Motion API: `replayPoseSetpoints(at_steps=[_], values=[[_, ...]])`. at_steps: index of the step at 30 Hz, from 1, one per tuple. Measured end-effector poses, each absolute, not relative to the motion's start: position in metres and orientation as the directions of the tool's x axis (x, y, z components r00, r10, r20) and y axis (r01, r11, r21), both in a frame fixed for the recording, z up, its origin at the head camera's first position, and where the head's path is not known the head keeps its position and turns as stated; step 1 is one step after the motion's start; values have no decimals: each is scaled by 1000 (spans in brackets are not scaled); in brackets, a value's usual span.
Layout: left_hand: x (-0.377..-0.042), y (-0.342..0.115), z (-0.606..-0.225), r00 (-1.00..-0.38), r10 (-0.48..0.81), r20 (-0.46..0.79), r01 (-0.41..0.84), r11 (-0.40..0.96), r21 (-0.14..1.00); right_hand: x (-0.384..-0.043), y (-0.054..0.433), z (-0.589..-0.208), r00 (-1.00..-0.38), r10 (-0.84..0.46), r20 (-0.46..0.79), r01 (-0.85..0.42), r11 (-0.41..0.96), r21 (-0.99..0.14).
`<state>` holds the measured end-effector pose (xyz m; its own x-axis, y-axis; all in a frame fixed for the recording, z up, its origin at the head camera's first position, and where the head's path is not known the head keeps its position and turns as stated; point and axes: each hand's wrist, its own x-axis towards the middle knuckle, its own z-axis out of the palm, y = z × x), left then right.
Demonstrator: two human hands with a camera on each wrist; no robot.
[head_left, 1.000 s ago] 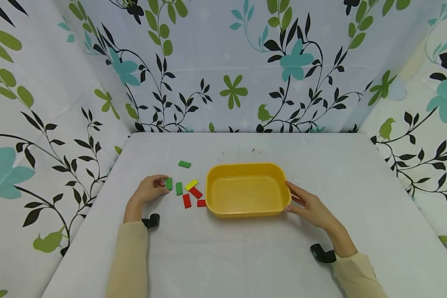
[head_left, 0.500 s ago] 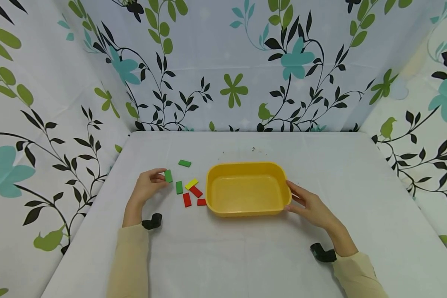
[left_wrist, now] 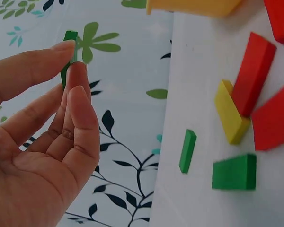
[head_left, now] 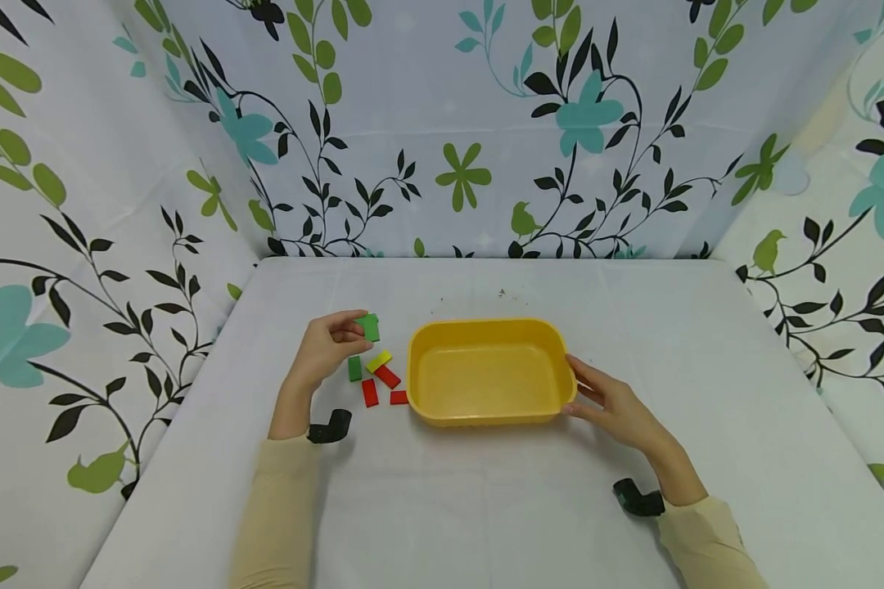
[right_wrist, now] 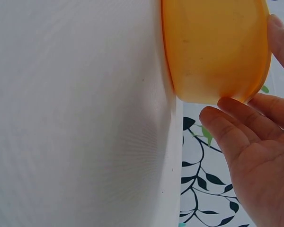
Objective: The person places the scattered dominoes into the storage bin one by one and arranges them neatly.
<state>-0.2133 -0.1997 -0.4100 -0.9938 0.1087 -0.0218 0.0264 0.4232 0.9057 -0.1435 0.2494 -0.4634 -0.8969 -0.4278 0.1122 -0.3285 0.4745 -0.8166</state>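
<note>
My left hand (head_left: 330, 343) pinches a green block (head_left: 371, 326) between thumb and fingertips. In the left wrist view this held block (left_wrist: 72, 36) shows edge-on, partly hidden by the thumb. In the head view it overlaps another green block, which lies on the table (left_wrist: 187, 151). Nearby lie one more green block (head_left: 354, 368), a yellow block (head_left: 379, 361) and several red blocks (head_left: 370, 393). My right hand (head_left: 613, 411) touches the right end of a yellow tray (head_left: 492, 421) with its fingertips, the thumb by the near corner. The tray's inside is bare.
A white cloth covers the table (head_left: 442, 507). Patterned curtains (head_left: 383, 147) stand along its back and both sides. One red block (head_left: 399, 397) lies right at the tray's left wall. Black camera mounts (head_left: 639, 498) stick out from both wrists.
My left hand has lifted the green block from the table and carried it right and toward the back, over the other green block. My right hand and the tray have stayed in place.
</note>
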Motion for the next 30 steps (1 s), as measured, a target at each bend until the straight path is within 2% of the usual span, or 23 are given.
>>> replayPoseSetpoints(at_steps=[6, 14, 20, 30], values=[[-215, -163, -393, -981, 192, 17, 93, 394, 914, -143, 249, -462, -900, -424, 104, -321, 483, -815], [-216, -109, -380, -957, 291, 7, 124, 384, 915, -143, 250, -462, -899, -427, 100, -318, 478, -819], [-218, -65, -383, -933, 361, 3, 163, 414, 896, -143, 250, -463, -899, -426, 96, -313, 476, -822], [-225, -7, -394, -911, 409, -61, 135, 433, 891, -144, 250, -464, -905, -420, 71, -291, 487, -824]])
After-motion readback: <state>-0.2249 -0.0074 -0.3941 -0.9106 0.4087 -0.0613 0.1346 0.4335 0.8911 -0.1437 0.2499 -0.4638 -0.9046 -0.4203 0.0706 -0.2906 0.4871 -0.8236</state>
